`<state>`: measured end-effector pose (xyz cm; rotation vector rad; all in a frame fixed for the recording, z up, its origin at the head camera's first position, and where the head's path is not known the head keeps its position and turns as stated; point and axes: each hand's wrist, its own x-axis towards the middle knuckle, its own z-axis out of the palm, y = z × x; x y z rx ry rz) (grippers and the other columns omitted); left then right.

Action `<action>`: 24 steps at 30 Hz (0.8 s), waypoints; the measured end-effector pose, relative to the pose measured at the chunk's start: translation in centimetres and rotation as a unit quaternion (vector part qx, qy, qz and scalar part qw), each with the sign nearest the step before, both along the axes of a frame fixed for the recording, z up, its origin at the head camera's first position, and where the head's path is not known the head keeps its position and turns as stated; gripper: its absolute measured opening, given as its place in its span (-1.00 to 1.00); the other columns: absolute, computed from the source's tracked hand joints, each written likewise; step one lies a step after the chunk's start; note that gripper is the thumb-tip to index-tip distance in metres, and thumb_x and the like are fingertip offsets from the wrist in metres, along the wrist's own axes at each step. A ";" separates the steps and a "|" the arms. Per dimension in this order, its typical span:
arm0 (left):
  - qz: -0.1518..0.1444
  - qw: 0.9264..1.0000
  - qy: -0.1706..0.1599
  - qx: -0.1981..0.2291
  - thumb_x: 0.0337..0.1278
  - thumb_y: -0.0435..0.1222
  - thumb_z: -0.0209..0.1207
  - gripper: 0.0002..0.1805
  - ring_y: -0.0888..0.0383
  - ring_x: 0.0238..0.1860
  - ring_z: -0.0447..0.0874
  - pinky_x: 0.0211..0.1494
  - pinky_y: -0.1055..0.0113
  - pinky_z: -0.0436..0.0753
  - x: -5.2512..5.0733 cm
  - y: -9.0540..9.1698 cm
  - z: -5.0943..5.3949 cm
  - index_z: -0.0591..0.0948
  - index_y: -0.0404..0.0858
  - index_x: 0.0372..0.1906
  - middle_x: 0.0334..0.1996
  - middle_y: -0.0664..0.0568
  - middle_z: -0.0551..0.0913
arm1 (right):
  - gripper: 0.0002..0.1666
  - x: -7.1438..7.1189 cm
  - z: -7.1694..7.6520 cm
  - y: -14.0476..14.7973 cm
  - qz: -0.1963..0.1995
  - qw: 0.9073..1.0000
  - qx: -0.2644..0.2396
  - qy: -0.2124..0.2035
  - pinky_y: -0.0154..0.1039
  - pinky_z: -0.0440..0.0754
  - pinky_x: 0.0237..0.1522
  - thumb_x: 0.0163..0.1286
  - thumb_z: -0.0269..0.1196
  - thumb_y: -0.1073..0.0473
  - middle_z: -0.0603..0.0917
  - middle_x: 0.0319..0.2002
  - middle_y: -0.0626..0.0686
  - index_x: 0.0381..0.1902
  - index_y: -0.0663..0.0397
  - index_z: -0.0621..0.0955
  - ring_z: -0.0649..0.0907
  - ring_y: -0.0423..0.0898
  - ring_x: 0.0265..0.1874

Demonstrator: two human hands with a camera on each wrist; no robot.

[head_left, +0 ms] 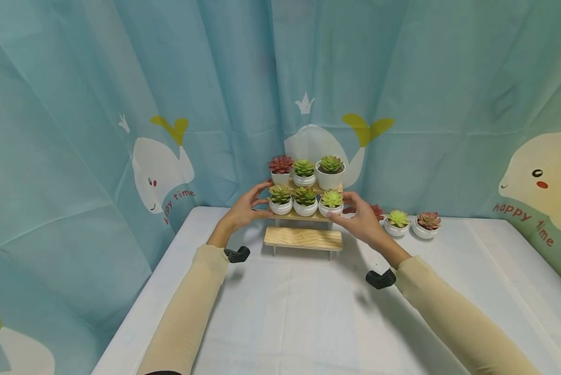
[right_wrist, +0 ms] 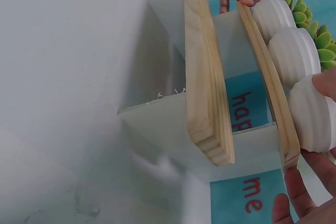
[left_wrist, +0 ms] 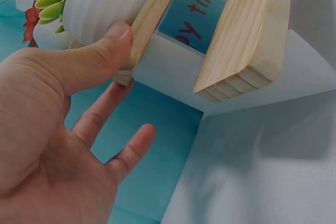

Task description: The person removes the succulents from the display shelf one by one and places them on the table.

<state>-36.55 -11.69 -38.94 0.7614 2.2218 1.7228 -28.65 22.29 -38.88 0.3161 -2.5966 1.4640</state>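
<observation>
A three-tier wooden stand (head_left: pixel 304 238) holds white-potted artificial succulents on its middle and top tiers. My left hand (head_left: pixel 244 209) is at the middle tier's left end, fingers spread. Its thumb (left_wrist: pixel 113 40) touches the board edge beside the left succulent's white pot (left_wrist: pixel 102 9), and one fingertip meets the board's end from below. At the other end, my right hand (head_left: pixel 361 221) holds the right light-green succulent (head_left: pixel 332 199) by its pot, thumb in front and fingers at the side. A dark-green succulent (head_left: pixel 305 200) stands between the two outer ones.
On the top tier are a red succulent (head_left: pixel 281 165), a small green one (head_left: pixel 304 171) and a larger potted one (head_left: pixel 330 177). Right of the stand, a light-green succulent (head_left: pixel 397 221) and a reddish one (head_left: pixel 427 224) stand on the white table (head_left: pixel 280 323). A blue curtain (head_left: pixel 233 104) hangs behind.
</observation>
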 end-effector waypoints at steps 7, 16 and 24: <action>-0.002 1.000 0.002 0.000 0.21 -0.55 0.35 -0.04 -0.17 0.47 0.32 0.27 -0.03 0.63 -0.1 0.0 -0.1 0.17 -0.10 0.63 0.67 0.08 -0.09 | -0.23 0.2 -0.2 0.5 -0.005 1.000 0.010 0.001 -0.03 0.66 -0.09 0.33 0.48 -0.03 0.60 0.25 0.20 0.38 0.06 0.43 0.61 0.15 0.09; 0.001 1.000 0.001 -0.006 0.21 -0.53 0.36 -0.03 -0.16 0.48 0.31 0.29 -0.05 0.62 -0.1 0.1 -0.1 0.17 -0.07 0.63 0.67 0.09 -0.09 | -0.17 1.6 0.0 2.1 0.012 1.000 0.027 0.001 0.06 0.69 -0.02 0.37 0.44 -0.04 0.57 0.31 0.25 0.46 0.10 0.37 0.62 0.16 0.10; -0.001 1.000 0.006 -0.005 0.21 -0.54 0.35 -0.03 -0.17 0.48 0.31 0.29 -0.06 0.61 -0.2 0.0 -0.1 0.17 -0.07 0.63 0.67 0.08 -0.08 | -0.18 2.9 0.0 3.5 0.011 0.999 0.039 0.007 -0.05 0.62 0.02 0.35 0.46 -0.02 0.62 0.25 0.19 0.44 0.11 0.39 0.62 0.12 0.10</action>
